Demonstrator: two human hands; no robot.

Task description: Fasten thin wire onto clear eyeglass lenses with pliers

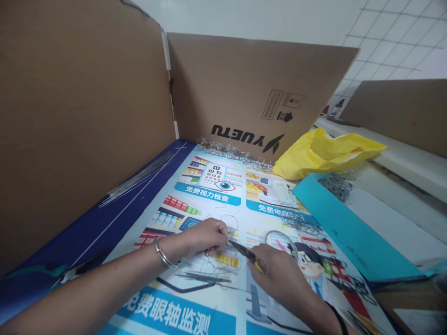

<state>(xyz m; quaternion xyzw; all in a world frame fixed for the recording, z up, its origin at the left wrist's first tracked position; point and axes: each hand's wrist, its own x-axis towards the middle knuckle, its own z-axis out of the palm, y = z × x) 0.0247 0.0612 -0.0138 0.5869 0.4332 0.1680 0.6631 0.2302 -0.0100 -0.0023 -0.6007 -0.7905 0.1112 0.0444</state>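
My left hand (206, 236), with a silver bangle at the wrist, is closed in a pinch on a thin wire (230, 217) that curves out past the fingertips. My right hand (275, 270) is wrapped round pliers (245, 251) with dark jaws and yellow-and-black handles. The jaw tips point at the left fingertips and sit very close to the wire; whether they touch it, I cannot tell. Below the hands lie slim metal rods (206, 278) on the printed poster (195, 311). A clear ring-shaped roll (281, 234) stands just behind my right hand.
Cardboard panels (244, 83) wall off the left and back. Tangled wire (303, 225) lies right of centre, and more wire bits (230, 151) line the back panel. Straight wires (139, 174) lie at left, near teal-handled pliers (38, 271). A yellow bag (324, 151) and turquoise box (352, 228) stand right.
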